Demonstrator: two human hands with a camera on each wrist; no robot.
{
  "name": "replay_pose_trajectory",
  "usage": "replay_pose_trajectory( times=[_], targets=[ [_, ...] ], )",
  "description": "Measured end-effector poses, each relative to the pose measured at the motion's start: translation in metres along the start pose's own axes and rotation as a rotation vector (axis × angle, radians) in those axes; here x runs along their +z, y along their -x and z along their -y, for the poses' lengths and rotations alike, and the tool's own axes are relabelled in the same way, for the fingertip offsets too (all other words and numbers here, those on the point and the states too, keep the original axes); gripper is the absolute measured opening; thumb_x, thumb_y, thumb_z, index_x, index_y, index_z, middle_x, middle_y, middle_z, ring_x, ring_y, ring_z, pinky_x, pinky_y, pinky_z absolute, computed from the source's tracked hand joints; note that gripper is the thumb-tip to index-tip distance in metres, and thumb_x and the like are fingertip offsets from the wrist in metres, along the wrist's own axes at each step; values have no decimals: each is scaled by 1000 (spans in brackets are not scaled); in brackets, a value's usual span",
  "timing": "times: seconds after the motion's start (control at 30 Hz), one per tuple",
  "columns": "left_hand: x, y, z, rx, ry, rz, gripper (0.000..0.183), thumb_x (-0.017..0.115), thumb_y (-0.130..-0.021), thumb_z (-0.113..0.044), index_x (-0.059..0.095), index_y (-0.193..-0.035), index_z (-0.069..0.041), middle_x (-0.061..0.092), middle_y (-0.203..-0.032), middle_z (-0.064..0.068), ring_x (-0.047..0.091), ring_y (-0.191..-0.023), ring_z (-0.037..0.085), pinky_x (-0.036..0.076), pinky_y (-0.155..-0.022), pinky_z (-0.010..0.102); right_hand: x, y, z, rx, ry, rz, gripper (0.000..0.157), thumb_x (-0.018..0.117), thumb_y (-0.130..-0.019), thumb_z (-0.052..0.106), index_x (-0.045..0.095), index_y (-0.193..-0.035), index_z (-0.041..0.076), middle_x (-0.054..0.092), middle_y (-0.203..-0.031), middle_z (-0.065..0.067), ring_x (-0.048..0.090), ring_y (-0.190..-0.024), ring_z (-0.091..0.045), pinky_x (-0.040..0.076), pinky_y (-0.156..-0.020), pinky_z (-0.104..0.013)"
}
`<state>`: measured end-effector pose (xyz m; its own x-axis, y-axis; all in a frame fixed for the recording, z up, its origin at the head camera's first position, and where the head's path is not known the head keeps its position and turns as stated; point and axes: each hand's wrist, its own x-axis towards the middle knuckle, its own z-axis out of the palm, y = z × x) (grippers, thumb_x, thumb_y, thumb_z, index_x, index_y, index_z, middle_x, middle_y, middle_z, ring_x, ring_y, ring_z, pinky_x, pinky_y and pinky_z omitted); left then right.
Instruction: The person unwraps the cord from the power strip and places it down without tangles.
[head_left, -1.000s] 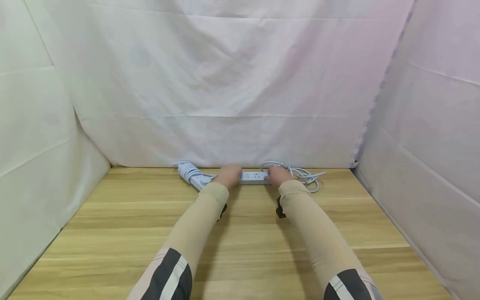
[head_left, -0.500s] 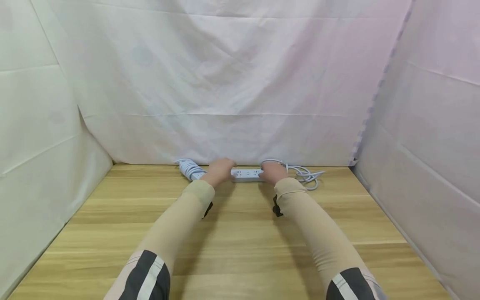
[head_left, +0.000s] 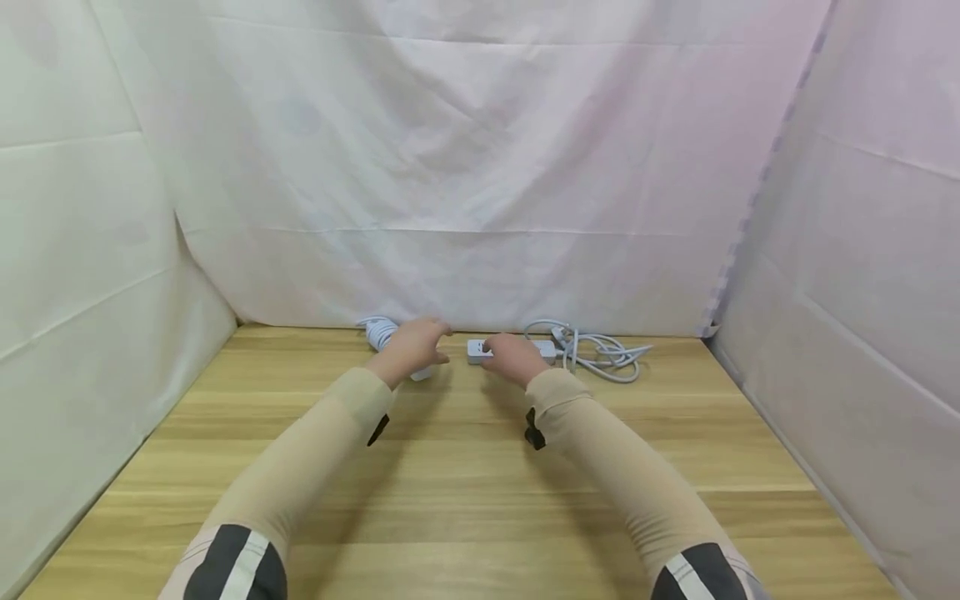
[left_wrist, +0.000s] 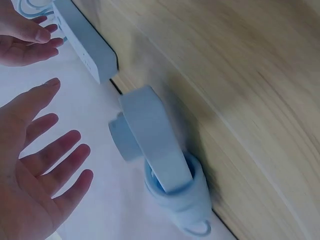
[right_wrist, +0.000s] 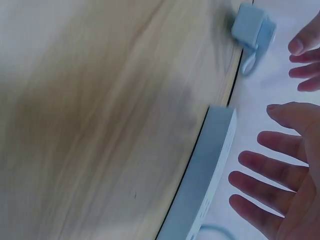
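Observation:
A white power strip lies along the back edge of the table, its side face showing in the right wrist view. My right hand hovers over it, fingers spread and relaxed, holding nothing. To the left lies a second power strip with its cord wound around one end and a plug-like block standing out from its face. My left hand is close over this strip in the head view, hiding much of it. Its fingers are apart with nothing between them.
A loose white cable tangles to the right of the first strip. White cloth hangs directly behind the strips, with more cloth at both sides. The wooden table stretches toward me.
My left hand has moved left, off the right strip and over to the wound one. My right hand has shifted slightly left along its strip, and its fingers have loosened from it.

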<state>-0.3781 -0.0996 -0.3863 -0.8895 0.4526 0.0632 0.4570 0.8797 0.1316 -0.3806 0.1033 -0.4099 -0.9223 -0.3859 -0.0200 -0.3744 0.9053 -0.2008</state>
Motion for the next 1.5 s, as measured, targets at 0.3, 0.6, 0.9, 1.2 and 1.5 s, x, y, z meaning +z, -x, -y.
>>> replay_pose_trajectory(
  times=[0.3, 0.6, 0.9, 1.2, 1.5],
  targets=[
    [0, 26, 14, -5, -14, -23, 47, 75, -86, -30, 63, -125, -8, 64, -120, 11, 61, -108, 31, 48, -90, 45, 5, 1, 25, -107, 4, -29, 36, 62, -96, 31, 66, -123, 8, 66, -119, -5, 63, -106, -21, 50, -89, -38],
    [1, 50, 30, 9, -5, -92, 42, 77, -84, -24, 66, -118, -3, 68, -112, 14, 63, -102, 33, 49, -88, 48, 18, -12, 46, -199, -46, -80, 38, 65, -94, 31, 65, -126, 9, 64, -125, -5, 59, -115, -23, 46, -95, -39],
    [5, 75, 50, -57, 12, -63, 47, 78, -82, -29, 66, -119, -2, 66, -116, 15, 62, -105, 35, 48, -90, 50, 36, -31, 73, -274, 28, -117, 46, 63, -93, 31, 58, -136, 15, 57, -135, -3, 54, -122, -21, 42, -101, -35],
    [8, 89, 57, -69, 47, -37, 48, 77, -83, -29, 65, -122, -5, 66, -116, 15, 63, -103, 34, 49, -85, 50, 37, -40, 82, -253, -17, -30, 51, 60, -96, 27, 48, -145, 19, 48, -145, -4, 47, -129, -22, 39, -104, -38],
    [17, 94, 55, -59, 60, -60, 46, 77, -83, -30, 66, -120, -5, 67, -114, 13, 63, -100, 31, 49, -84, 48, 43, -52, 76, -280, -15, 3, 51, 59, -93, 15, 50, -143, 15, 51, -142, -5, 48, -128, -22, 39, -103, -36]
  ],
)
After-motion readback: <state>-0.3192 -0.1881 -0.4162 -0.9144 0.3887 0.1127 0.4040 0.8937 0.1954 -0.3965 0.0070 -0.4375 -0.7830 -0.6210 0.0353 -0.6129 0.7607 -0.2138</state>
